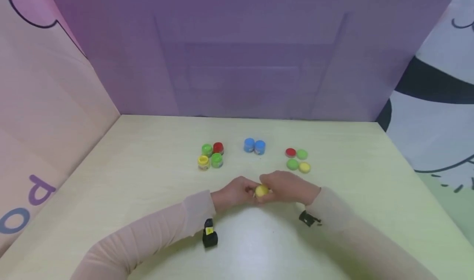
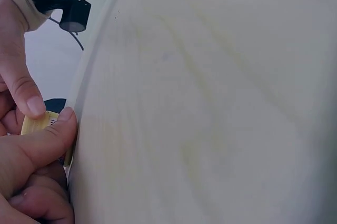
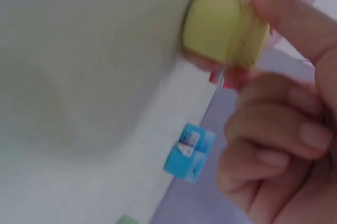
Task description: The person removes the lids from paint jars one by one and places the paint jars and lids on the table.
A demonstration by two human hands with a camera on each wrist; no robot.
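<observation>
Both hands meet over the front middle of the table around a small yellow jar (image 1: 261,190). With thumb and fingers my left hand (image 1: 237,191) grips it from the left. My right hand (image 1: 290,186) pinches it from the right, its other fingers curled, as the right wrist view shows. That view also gives the side of the jar (image 3: 210,23), with a smooth yellow part at one end and a paler band beside it. Thumbs and fingertips cover much of the jar (image 2: 34,125) in the left wrist view.
Behind the left hand stand several small jars: green, red (image 1: 218,148), yellow (image 1: 203,162) and green. Two blue jars (image 1: 254,146) touch at the back middle. Red, green and yellow lids (image 1: 304,167) lie behind the right hand. A purple panel (image 1: 252,66) closes the back.
</observation>
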